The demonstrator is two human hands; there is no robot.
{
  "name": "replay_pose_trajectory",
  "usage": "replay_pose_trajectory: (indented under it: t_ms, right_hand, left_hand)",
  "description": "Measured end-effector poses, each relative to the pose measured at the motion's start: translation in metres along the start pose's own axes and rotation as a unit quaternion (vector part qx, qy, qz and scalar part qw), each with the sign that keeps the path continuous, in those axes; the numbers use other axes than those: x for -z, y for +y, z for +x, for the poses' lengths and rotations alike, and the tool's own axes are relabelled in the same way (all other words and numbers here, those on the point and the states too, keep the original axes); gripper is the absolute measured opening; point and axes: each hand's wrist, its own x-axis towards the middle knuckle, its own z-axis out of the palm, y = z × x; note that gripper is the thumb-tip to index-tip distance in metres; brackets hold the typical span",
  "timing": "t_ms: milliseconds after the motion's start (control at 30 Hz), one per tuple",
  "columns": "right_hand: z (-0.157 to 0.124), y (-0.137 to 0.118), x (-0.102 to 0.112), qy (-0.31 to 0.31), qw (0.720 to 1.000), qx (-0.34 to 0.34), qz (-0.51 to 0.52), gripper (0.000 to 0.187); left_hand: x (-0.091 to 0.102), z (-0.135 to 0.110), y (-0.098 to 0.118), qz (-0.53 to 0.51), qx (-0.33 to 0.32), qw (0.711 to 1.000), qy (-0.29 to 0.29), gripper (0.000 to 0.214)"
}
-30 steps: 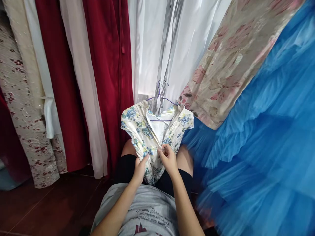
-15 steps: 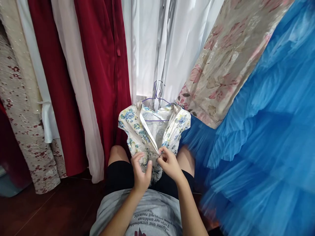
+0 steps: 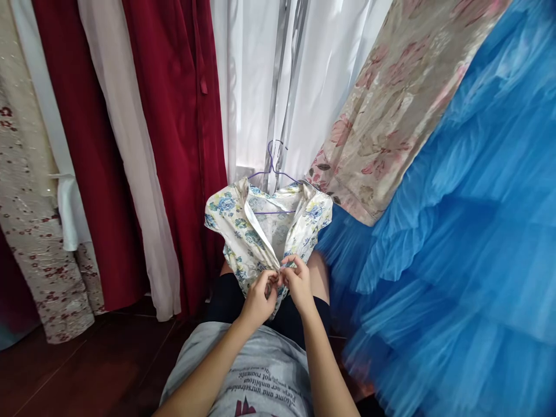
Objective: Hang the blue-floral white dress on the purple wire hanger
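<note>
Dark-red fabric (image 3: 167, 145) hangs left of a blue-flowered, cap-sleeved garment (image 3: 237, 231) over the person's legs. The left hand (image 3: 257, 301) pinches it at the bottom of the front opening, below its purple hanger (image 3: 271, 168); the right hand (image 3: 299, 286), just beside, pinches there too. Blue tulle (image 3: 460, 289) hangs rightmost.

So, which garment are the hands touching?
The blue-flowered garment on the purple hanger: left hand and right hand meet at its front. The others, like the blue tulle, are untouched.
</note>
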Motion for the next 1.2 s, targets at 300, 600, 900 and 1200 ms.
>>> replay_pose_trajectory:
  t_ms: [300, 600, 900, 1200]
  right_hand:
    - [0.070, -0.043, -0.024, 0.076, 0.986, 0.105, -0.106, 0.012]
    - [0.190, -0.147, -0.057, 0.085, 0.956, 0.202, -0.197, 0.022]
    - [0.166, -0.148, -0.056, 0.086, 0.933, 0.253, -0.241, 0.011]
    - [0.161, -0.122, -0.057, 0.063, 0.959, 0.231, -0.153, 0.020]
  left_hand:
    - [0.007, 0.004, -0.008, 0.033, 0.021, 0.999, -0.017, 0.019]
    - [0.033, -0.006, -0.008, 0.031, 0.032, 0.999, -0.017, 0.009]
    - [0.077, 0.097, 0.020, 0.062, -0.057, 0.996, 0.043, 0.023]
    - [0.100, 0.249, 0.091, 0.213, -0.178, 0.960, 0.043, 0.022]
